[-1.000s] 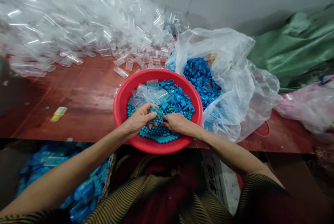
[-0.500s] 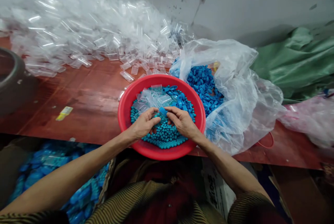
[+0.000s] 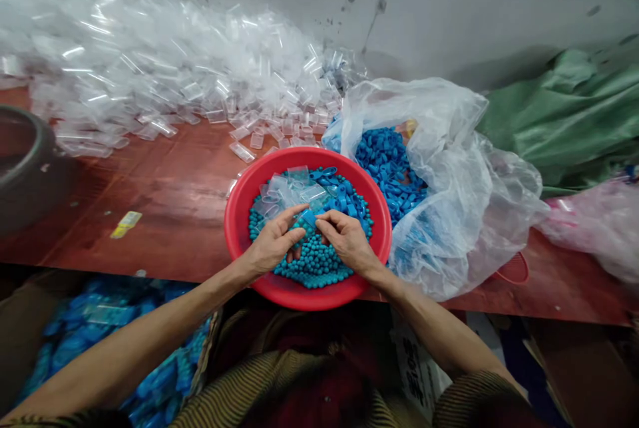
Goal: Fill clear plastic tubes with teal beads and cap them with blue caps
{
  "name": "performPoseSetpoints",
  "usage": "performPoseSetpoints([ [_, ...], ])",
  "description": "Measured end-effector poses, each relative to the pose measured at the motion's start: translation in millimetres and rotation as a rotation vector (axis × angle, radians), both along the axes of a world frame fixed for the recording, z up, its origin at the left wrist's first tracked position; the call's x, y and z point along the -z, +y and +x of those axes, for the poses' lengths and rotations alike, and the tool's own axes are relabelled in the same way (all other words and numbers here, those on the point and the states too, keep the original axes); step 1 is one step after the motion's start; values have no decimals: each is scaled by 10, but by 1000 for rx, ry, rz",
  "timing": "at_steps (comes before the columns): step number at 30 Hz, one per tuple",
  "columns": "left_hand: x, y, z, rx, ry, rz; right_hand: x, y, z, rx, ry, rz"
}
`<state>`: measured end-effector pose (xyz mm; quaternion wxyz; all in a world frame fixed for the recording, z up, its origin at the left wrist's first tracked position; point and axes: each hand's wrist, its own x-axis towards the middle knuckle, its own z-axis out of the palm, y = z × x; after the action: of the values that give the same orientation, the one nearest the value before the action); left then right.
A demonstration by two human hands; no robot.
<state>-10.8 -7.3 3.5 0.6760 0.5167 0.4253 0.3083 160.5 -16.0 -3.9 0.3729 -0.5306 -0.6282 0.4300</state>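
Observation:
Both hands are over a red basin filled with turquoise beads. My right hand pinches a small blue plastic piece between thumb and fingertips. My left hand is just left of that piece, thumb and forefinger apart, the forefinger stretched along its upper edge; whether it touches the piece I cannot tell. Behind the hands, clear plastic sleeves lie on the beads at the back left of the basin. Several blue plastic parts lie on the beads at the back right.
A large heap of clear sleeves covers the table's back left. Right of the basin, an open plastic bag holds more blue parts. A grey tub stands far left. Below the table edge are blue packed goods.
The blue piece has tilted and sits slightly lower and further left, still in my right fingers. My left thumb and forefinger have spread a little. The view has shifted slightly.

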Motion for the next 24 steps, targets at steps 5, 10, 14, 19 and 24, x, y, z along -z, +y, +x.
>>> performPoseSetpoints([
  [5,31,-12,18,-82,3,21,-21,20,-23,-130,-18,138],
  [10,26,-26,4,-128,43,60,-33,101,26,-240,-67,235],
  [14,-9,-1,-11,-16,59,37,-51,174,236,-334,59,70],
  [19,1,19,6,86,21,25,-28,198,282,-91,249,-168],
  [24,-8,-28,43,10,58,37,-17,101,39,-29,26,68],
])
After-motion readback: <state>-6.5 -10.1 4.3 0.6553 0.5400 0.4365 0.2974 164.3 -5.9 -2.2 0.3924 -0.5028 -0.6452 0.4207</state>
